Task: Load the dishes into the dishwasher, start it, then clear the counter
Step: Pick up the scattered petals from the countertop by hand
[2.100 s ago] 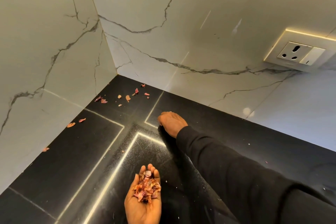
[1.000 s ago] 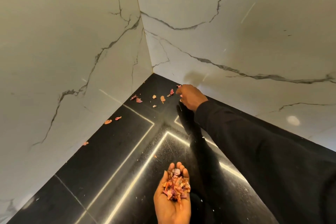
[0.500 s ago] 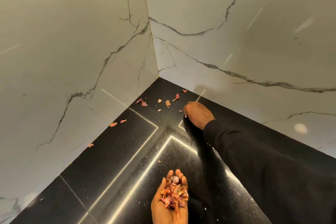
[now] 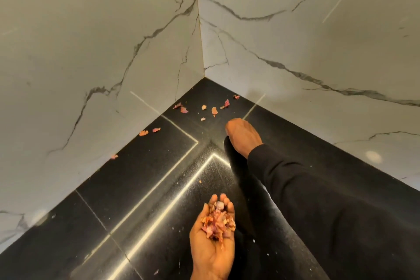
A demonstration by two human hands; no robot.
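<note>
A home kitchen corner: polished black stone surface (image 4: 127, 188), veined marble-look wall tiles (image 4: 91, 41), scattered onion peels (image 4: 204, 109).

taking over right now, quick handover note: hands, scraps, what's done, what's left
Left hand: palm up, cupped, carrying a pile of peel scraps.
Right hand: knuckles up, fingers curled down onto the black counter near the corner; whether it pinches anything is hidden.
Loose scraps: corner cluster, a pair by the left wall, a single scrap further along it.
Done: one handful gathered. Left: pick up the loose scraps. Dishwasher not in view.
</note>
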